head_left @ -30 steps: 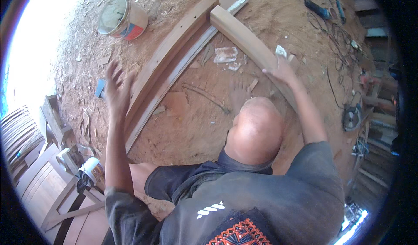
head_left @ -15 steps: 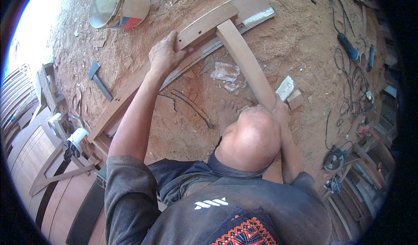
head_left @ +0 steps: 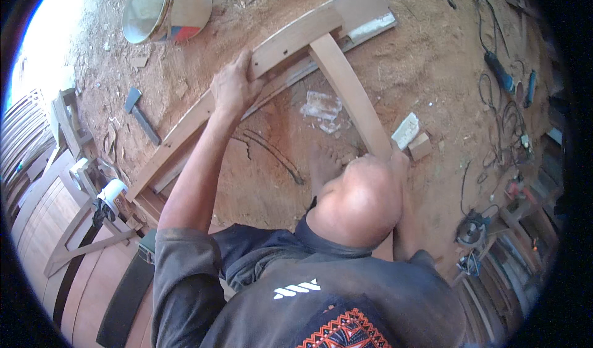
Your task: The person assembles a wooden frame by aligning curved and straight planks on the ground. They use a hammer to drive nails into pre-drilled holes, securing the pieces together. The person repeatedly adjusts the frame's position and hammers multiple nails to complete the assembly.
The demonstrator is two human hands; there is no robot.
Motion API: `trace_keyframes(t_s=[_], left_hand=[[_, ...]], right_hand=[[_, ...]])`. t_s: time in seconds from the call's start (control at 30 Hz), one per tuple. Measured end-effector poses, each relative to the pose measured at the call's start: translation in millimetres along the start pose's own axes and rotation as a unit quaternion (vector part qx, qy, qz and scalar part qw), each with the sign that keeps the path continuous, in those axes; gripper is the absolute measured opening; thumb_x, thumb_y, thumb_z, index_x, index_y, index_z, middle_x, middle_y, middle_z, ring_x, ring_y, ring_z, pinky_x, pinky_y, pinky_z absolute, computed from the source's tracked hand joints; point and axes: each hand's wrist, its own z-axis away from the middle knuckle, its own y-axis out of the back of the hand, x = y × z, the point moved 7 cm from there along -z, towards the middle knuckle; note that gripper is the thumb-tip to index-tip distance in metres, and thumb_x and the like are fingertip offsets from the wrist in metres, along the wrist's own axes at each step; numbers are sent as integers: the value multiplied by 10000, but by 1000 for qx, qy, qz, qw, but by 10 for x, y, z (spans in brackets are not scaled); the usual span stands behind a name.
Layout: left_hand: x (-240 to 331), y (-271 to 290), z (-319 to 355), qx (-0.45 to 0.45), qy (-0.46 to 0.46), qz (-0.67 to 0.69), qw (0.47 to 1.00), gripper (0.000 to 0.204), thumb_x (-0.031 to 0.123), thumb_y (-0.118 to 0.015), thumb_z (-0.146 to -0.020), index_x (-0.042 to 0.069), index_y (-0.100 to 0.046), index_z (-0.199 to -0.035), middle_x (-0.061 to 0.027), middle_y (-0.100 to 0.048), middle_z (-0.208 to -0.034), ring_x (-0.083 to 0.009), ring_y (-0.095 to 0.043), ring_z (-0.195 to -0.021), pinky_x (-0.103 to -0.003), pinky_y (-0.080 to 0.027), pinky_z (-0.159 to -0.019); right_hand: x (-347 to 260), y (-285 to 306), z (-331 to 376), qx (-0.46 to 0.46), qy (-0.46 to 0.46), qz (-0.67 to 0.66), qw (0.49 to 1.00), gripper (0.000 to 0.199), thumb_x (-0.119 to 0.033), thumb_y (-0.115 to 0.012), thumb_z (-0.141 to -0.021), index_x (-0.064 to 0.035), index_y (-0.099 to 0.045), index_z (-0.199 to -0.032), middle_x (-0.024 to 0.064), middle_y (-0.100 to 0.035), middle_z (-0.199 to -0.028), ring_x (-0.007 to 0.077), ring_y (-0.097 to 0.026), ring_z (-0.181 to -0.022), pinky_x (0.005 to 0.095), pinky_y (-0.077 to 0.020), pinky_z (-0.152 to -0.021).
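A light-brown wooden piece with small dark holes (head_left: 296,38) lies along a longer wooden beam (head_left: 170,141) that slants across the ground. My left hand (head_left: 236,89) is closed round the near left end of the holed piece. Another smooth wooden bar (head_left: 349,94) meets it at an angle, its far end against the holed piece's underside edge. My right hand (head_left: 399,157) grips this bar's near end, partly hidden behind my bent knee (head_left: 364,193). A board with a white-smeared edge (head_left: 372,28) sits beneath the far end.
A dirty white bucket (head_left: 170,11) lies tipped at the far left. Nearer is a hammer-like tool (head_left: 142,116). Wood offcuts (head_left: 420,147) lie by the bar. Corded power tools (head_left: 497,70) and a circular saw (head_left: 474,229) are on the right. Wooden panels (head_left: 55,199) are stacked left.
The wooden pieces and both hands hold nearly the same place. My left fingers have shifted slightly at the end of the holed piece. The view has moved a little.
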Motion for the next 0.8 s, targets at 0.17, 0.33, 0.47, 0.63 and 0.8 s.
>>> trace_keyframes(t_s=[0.17, 0.33, 0.47, 0.63, 0.8], left_hand=[[64, 53, 26, 43, -37, 34, 998, 585, 542, -818, -811, 102, -619, -1141, -205, -742, -1005, -430, -711, -977, -538, -543, -820], [30, -27, 41, 28, -35, 24, 999, 559, 533, -804, -831, 102, -626, -1140, -176, -749, -1033, -424, -700, -1031, -542, -528, -861], [20, -7, 45, 29, -39, 22, 999, 552, 529, -794, -843, 102, -629, -1153, -172, -753, -1047, -408, -705, -1054, -529, -538, -871], [17, 44, 53, 15, -28, -2, 999, 561, 529, -794, -845, 114, -636, -1187, -172, -756, -1084, -393, -710, -1081, -522, -549, -893], [-19, 16, 49, 14, -19, 10, 1000, 613, 561, -807, -816, 122, -644, -1211, -173, -757, -1129, -383, -711, -1101, -508, -555, -912]], right_hand=[[77, -46, 32, -6, 18, -28, 999, 711, -325, -908, -790, 13, -615, -1343, 236, -751, -1131, 366, -739, -1062, 449, -576, -933], [-27, 23, 118, -8, 43, -6, 999, 709, -312, -901, -806, -8, -588, -1364, 218, -756, -1105, 354, -741, -1034, 447, -574, -914], [-399, 154, 14, 64, 133, 10, 989, 708, -302, -894, -818, -25, -566, -1381, 203, -759, -1084, 344, -742, -1012, 446, -572, -898], [-757, 22, -329, 51, 126, 74, 988, 720, -334, -892, -823, -57, -545, -1390, 225, -755, -1084, 391, -736, -1028, 471, -571, -892], [-855, 8, -353, 40, 70, 115, 990, 731, -330, -898, -812, -94, -539, -1404, 265, -743, -1102, 455, -717, -1073, 512, -567, -902]])
